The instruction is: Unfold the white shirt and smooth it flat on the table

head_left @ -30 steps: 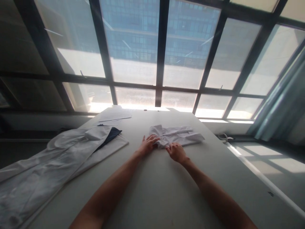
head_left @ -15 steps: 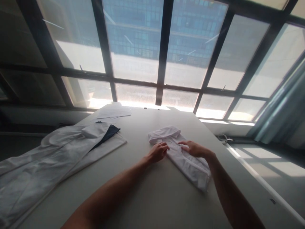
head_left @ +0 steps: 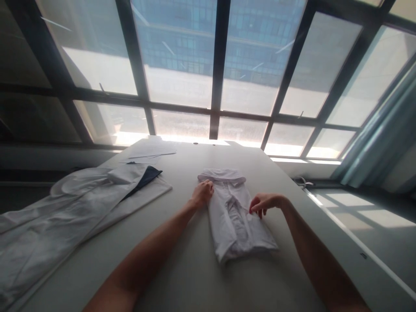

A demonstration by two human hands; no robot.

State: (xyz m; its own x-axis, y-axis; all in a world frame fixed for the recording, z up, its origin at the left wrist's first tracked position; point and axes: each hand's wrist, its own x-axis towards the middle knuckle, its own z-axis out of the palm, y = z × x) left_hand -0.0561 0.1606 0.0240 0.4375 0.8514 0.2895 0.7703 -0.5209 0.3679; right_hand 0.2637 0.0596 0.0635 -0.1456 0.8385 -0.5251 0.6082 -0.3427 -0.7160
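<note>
A folded white shirt [head_left: 229,216] lies flat on the white table, its collar [head_left: 224,175] toward the window and its lower end toward me. At its upper left edge, just below the collar, my left hand [head_left: 203,192] is closed with fingers curled on the cloth. My right hand [head_left: 264,203] pinches the shirt's right side about halfway down, fingertips pointing downward. Some creases run along the middle of the shirt. The cloth between my fingers is mostly hidden.
A larger pile of white garments [head_left: 74,208] with a dark blue piece [head_left: 144,181] covers the table's left side. White paper sheets [head_left: 151,149] lie behind it. The table [head_left: 185,242] reaches to the window; a teal curtain [head_left: 373,130] hangs at right.
The shirt has turned from a slant to nearly straight toward me and now shows wider. My left hand moved left and up to its edge; my right hand moved slightly right and its fingers closed.
</note>
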